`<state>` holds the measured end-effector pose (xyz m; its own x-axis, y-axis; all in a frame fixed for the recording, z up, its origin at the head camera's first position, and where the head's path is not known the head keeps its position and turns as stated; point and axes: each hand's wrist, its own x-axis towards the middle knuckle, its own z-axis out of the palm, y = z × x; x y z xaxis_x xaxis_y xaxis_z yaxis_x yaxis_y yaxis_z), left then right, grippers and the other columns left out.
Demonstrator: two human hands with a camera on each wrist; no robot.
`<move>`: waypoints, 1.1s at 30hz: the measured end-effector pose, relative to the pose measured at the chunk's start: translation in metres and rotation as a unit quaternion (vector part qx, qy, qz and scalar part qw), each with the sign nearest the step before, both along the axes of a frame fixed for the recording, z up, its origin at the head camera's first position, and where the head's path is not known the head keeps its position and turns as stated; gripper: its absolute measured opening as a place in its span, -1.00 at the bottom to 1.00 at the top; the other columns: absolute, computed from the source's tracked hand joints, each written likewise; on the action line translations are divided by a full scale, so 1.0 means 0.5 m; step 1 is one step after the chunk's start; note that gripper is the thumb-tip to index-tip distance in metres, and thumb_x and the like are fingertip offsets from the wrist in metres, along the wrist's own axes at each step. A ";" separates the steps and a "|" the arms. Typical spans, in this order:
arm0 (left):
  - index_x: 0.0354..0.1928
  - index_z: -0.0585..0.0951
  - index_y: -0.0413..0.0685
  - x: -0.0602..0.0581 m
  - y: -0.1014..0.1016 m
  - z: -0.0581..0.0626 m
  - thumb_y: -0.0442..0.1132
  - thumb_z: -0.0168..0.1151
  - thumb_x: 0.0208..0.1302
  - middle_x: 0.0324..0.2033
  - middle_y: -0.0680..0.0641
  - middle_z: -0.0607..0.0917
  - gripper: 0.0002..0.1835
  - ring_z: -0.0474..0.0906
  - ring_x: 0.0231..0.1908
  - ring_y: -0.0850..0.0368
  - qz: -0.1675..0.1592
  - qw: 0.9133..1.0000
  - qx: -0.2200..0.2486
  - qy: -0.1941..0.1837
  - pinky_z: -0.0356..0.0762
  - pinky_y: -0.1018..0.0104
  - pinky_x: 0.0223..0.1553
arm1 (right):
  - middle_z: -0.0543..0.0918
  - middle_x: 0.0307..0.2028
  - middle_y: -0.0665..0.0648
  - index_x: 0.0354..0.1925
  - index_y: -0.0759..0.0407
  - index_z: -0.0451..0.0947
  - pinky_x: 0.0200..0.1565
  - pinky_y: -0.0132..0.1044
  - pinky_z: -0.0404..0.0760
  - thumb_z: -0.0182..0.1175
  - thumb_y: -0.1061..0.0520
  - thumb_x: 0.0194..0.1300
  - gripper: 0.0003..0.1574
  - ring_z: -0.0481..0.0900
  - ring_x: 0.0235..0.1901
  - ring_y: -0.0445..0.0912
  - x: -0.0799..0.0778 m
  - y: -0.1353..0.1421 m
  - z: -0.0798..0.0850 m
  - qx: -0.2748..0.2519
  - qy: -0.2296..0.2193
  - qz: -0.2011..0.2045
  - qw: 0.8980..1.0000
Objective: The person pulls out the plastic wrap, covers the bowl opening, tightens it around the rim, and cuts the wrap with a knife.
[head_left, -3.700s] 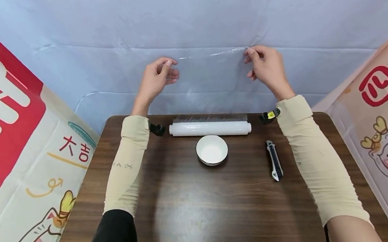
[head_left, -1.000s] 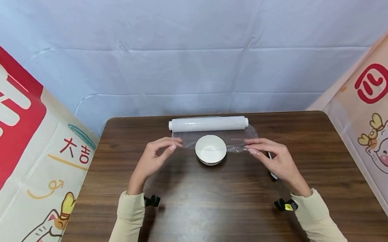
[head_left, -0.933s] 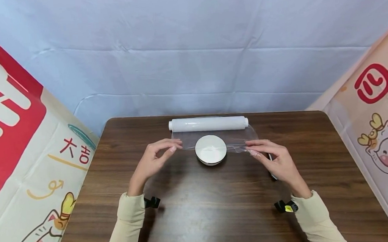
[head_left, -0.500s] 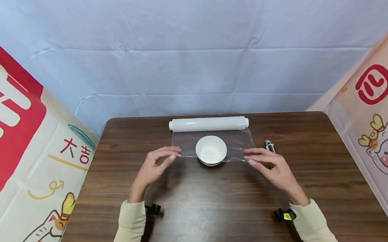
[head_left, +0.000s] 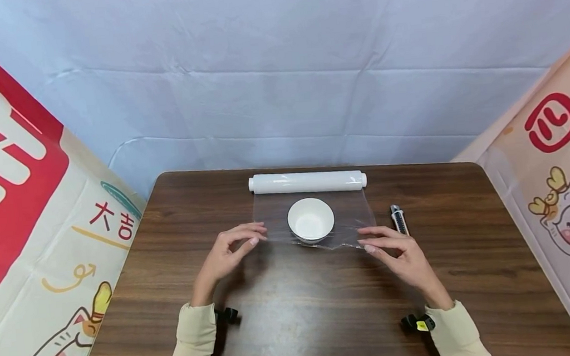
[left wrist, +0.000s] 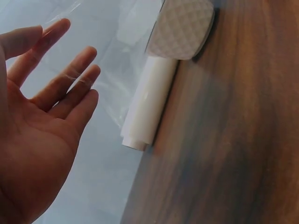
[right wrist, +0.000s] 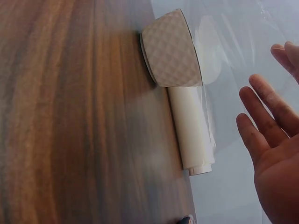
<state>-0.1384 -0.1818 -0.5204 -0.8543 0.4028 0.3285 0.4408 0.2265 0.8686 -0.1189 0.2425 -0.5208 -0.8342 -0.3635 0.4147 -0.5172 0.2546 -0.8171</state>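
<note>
A sheet of clear plastic wrap [head_left: 270, 215] runs from its white roll [head_left: 307, 182] toward me, stretched above a small white bowl [head_left: 310, 215]. At the sheet's front left corner, my left hand [head_left: 221, 258] pinches the film between thumb and index finger, the other fingers spread. My right hand [head_left: 404, 258] pinches the opposite corner the same way. The sheet's front edge falls just on my side of the bowl. Both wrist views show the bowl's diamond-patterned outside [left wrist: 180, 30] standing on the table, with the roll [right wrist: 191, 130] lying behind it.
A utility knife [head_left: 399, 220] lies on the wooden table [head_left: 295, 311], partly covered by my right hand. A pale cloth backdrop [head_left: 278, 89] hangs behind the table's far edge, and printed cloths [head_left: 561, 178] flank the sides.
Both hands have come from high beyond the roll down toward me, drawing the film over the bowl. In the last second they edge nearer, and the film's front edge passes the bowl.
</note>
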 end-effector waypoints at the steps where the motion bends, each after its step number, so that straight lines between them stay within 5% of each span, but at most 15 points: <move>1: -0.05 0.79 -0.16 0.002 0.000 -0.002 -0.40 0.20 0.51 0.15 -0.23 0.76 -0.80 0.56 0.37 -0.14 0.000 1.000 0.000 0.000 0.36 0.42 0.48 | 0.73 0.13 0.33 0.00 0.22 0.81 0.22 -0.56 0.55 0.31 0.53 0.27 -0.58 0.64 0.25 -0.21 0.002 0.001 -0.001 0.000 -0.001 0.000 1.000; 12: -0.06 0.80 -0.06 0.010 0.003 -0.023 -0.41 0.21 0.50 0.14 -0.23 0.76 -0.79 0.57 0.36 -0.13 -0.004 1.000 0.003 -0.005 0.36 0.46 0.47 | 0.73 0.12 0.35 -0.01 0.23 0.81 0.22 -0.57 0.53 0.32 0.55 0.25 -0.57 0.66 0.20 -0.23 0.010 0.008 -0.017 -0.002 -0.001 0.006 1.000; 21: -0.07 0.79 -0.23 0.016 0.004 -0.039 -0.40 0.20 0.50 0.13 -0.25 0.76 -0.81 0.57 0.35 -0.19 -0.008 1.000 -0.005 -0.001 0.34 0.47 0.47 | 0.72 0.14 0.33 0.00 0.22 0.81 0.26 -0.56 0.51 0.32 0.52 0.29 -0.60 0.65 0.22 -0.24 0.018 0.013 -0.022 0.006 -0.024 0.004 1.000; 33: -0.09 0.82 -0.04 0.018 0.006 -0.053 -0.39 0.23 0.49 0.12 -0.18 0.78 -0.79 0.56 0.35 -0.22 -0.002 0.999 -0.027 -0.018 0.36 0.45 0.46 | 0.75 0.11 0.33 -0.05 0.20 0.83 0.24 -0.58 0.51 0.33 0.50 0.28 -0.63 0.68 0.19 -0.24 0.013 0.018 -0.053 0.007 -0.028 0.001 1.000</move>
